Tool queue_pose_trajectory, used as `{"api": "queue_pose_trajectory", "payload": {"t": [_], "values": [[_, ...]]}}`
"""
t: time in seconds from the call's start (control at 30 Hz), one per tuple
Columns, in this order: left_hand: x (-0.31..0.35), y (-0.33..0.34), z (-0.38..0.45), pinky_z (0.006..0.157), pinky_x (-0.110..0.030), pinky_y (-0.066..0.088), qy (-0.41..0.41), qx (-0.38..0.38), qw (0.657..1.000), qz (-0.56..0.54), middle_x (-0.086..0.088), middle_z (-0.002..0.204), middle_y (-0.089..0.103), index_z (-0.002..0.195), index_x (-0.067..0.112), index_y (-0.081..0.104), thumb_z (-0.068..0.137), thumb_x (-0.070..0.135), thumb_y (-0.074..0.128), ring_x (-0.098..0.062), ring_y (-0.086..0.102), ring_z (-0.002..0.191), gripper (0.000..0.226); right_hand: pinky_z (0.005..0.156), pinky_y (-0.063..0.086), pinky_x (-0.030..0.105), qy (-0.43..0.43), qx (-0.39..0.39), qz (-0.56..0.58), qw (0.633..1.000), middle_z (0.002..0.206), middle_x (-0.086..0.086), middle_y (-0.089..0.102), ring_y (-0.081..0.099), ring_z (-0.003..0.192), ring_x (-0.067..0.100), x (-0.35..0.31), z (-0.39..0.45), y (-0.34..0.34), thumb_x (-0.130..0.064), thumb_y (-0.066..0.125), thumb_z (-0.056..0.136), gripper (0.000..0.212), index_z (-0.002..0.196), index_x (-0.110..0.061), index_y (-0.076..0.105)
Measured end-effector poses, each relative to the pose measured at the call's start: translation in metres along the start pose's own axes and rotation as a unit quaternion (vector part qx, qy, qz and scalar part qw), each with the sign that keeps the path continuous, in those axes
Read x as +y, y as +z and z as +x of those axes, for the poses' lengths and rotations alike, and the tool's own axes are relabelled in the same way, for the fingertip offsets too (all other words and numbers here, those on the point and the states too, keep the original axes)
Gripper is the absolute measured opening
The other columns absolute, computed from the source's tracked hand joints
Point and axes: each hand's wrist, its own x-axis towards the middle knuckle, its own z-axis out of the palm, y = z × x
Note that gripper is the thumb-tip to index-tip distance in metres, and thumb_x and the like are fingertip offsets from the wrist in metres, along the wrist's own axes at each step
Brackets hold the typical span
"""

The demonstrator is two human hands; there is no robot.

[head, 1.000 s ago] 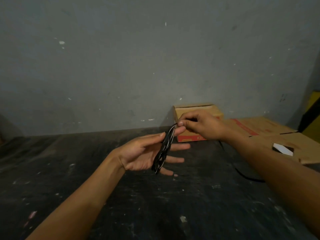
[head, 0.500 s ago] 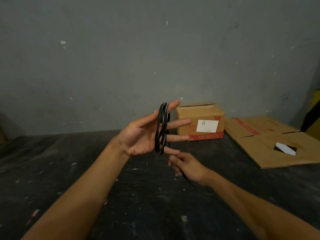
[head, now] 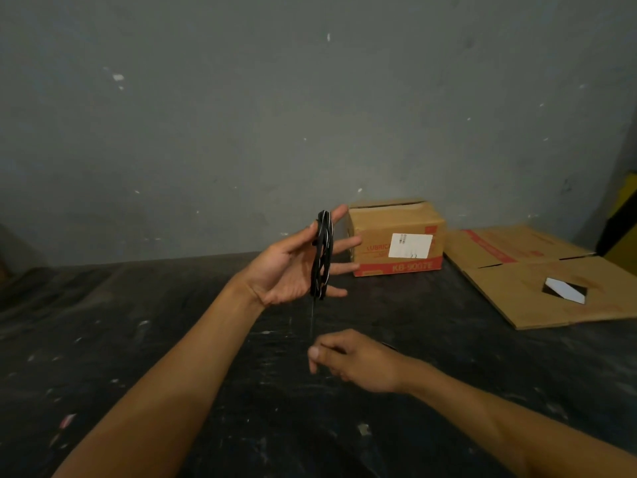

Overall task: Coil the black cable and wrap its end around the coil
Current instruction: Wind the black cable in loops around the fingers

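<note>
Left hand (head: 293, 267) raised, palm facing right, fingers spread and extended, black cable coil (head: 322, 255) looped around them. Right hand (head: 358, 362) lower, below the left, palm down, thumb and forefinger pinched on the cable strand. Both forearms bare, reaching forward.

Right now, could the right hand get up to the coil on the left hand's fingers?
Probably yes. The right hand sits just below the coil, pinching the strand that hangs from it. Only open air lies between them; the left hand has its fingers spread.
</note>
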Motion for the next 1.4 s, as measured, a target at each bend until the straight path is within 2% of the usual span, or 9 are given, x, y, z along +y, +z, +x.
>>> {"api": "queue_pose_trajectory", "payload": {"t": [0.3,0.4,0.47,0.53,0.73,0.9,1.23,1.3,1.4], "values": [[-0.022,-0.015,-0.012,0.114,-0.066,0.020,-0.072,0.078,0.990,0.092,-0.003,0.159,0.031,0.133,0.054,0.050,0.088,0.052,0.048,-0.035,0.028,0.144,0.045,0.053,0.038,0.008,-0.030,0.034,-0.104,0.994,0.065,-0.023,0.061,0.053,0.057,-0.007,-0.027,-0.015,-0.034,-0.040,0.048,0.098,0.027,0.084,-0.026,0.067],[-0.027,-0.011,-0.016,0.110,-0.047,0.039,-0.083,0.087,0.989,0.090,-0.004,0.159,0.031,0.130,0.047,0.058,0.094,0.043,0.046,-0.026,0.034,0.142,0.037,0.051,0.039,0.017,-0.031,0.042,-0.167,0.985,0.074,-0.001,0.065,0.051,0.056,0.004,-0.036,-0.015,-0.057,-0.040,0.050,0.097,0.024,0.087,-0.027,0.067],[-0.030,-0.009,-0.019,0.105,-0.039,0.043,-0.099,0.093,0.986,0.092,-0.006,0.155,0.038,0.131,0.041,0.059,0.098,0.036,0.045,-0.023,0.038,0.139,0.036,0.049,0.040,0.016,-0.045,0.052,-0.199,0.978,0.071,-0.011,0.063,0.049,0.053,0.006,-0.046,-0.015,-0.073,-0.038,0.052,0.095,0.019,0.083,-0.030,0.064],[-0.033,-0.009,-0.023,0.106,-0.047,0.039,-0.134,0.103,0.978,0.120,-0.008,0.151,0.046,0.130,0.039,0.060,0.097,0.037,0.045,-0.024,0.042,0.137,0.036,0.052,0.043,0.018,-0.053,0.069,-0.234,0.968,0.074,-0.026,0.063,0.054,0.059,0.011,-0.059,-0.016,-0.089,-0.039,0.056,0.093,0.015,0.080,-0.035,0.062],[-0.039,-0.006,-0.030,0.107,-0.059,0.039,-0.193,0.074,0.971,0.121,0.003,0.142,0.055,0.128,0.036,0.057,0.089,0.041,0.051,-0.029,0.046,0.134,0.039,0.072,0.052,0.044,-0.041,0.087,-0.310,0.946,0.084,0.001,0.073,0.065,0.078,0.019,-0.073,-0.016,-0.121,-0.039,0.064,0.087,0.020,0.092,-0.022,0.074],[-0.034,0.007,-0.029,0.109,-0.058,0.037,-0.217,-0.008,0.966,0.144,0.005,0.146,0.048,0.126,0.053,0.059,0.089,0.050,0.051,-0.023,0.051,0.132,0.038,0.075,0.050,0.032,-0.064,0.103,-0.292,0.949,0.086,-0.004,0.072,0.064,0.081,0.008,-0.080,-0.017,-0.133,-0.030,0.067,0.087,0.015,0.093,-0.018,0.075],[-0.023,0.018,-0.029,0.109,-0.068,0.021,-0.096,-0.175,0.978,-0.058,-0.019,0.152,0.040,0.145,0.025,0.044,0.100,0.040,0.044,-0.049,0.034,0.138,0.048,0.070,0.044,0.008,-0.163,0.208,-0.112,0.958,0.077,-0.024,0.068,0.060,0.076,-0.008,-0.062,-0.009,-0.129,-0.010,0.061,0.092,0.011,0.094,-0.016,0.070],[-0.019,0.020,-0.030,0.108,-0.071,0.017,-0.055,-0.173,0.981,-0.073,-0.022,0.144,0.049,0.139,0.018,0.050,0.101,0.037,0.041,-0.048,0.049,0.128,0.044,0.066,0.044,0.011,-0.162,0.238,-0.073,0.955,0.075,-0.022,0.066,0.058,0.071,-0.005,-0.053,-0.008,-0.123,-0.011,0.056,0.095,0.015,0.095,-0.020,0.067],[-0.016,0.020,-0.031,0.105,-0.074,0.020,-0.015,-0.153,0.981,-0.120,-0.019,0.106,0.067,0.130,0.010,0.055,0.102,0.033,0.039,-0.031,0.069,0.086,0.040,0.062,0.047,0.028,-0.133,0.259,-0.022,0.956,0.076,0.001,0.062,0.057,0.069,0.009,-0.038,-0.004,-0.108,-0.014,0.053,0.098,0.015,0.099,-0.019,0.066]]}}
